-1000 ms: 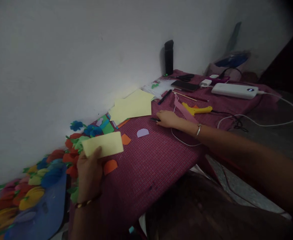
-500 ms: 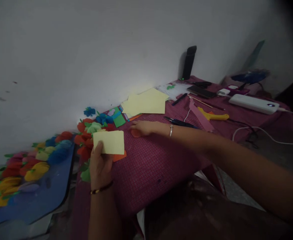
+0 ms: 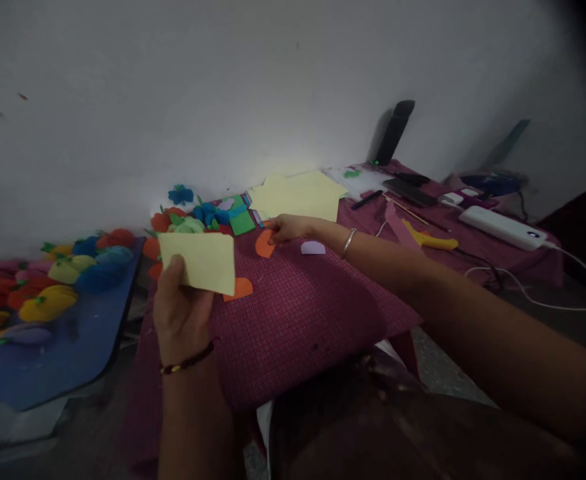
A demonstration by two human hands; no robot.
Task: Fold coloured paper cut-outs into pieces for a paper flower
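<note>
My left hand point(image 3: 180, 313) pinches a pale yellow paper rectangle point(image 3: 199, 261), holding it up above the left end of the maroon checked cloth point(image 3: 293, 320). My right hand point(image 3: 287, 229) reaches across the cloth and its fingertips grip an orange paper cut-out point(image 3: 265, 244), lifted slightly at the cloth's far side. A small lilac half-round piece point(image 3: 313, 248) lies just right of that hand. Another orange piece point(image 3: 240, 289) rests below the yellow rectangle. Larger yellow sheets point(image 3: 300, 195) lie by the wall.
Paper flowers point(image 3: 193, 217) crowd the far left of the cloth, with more on a blue board point(image 3: 57, 333) at left. To the right lie a yellow glue gun point(image 3: 430, 239), a pink strip, a pen, a phone, a white power bank point(image 3: 501, 227) with cables, and a black bottle point(image 3: 395, 130).
My right hand moved left from near the scissors to the orange cut-out and took hold of it. My left hand kept the yellow rectangle and raised it slightly. The view turned left.
</note>
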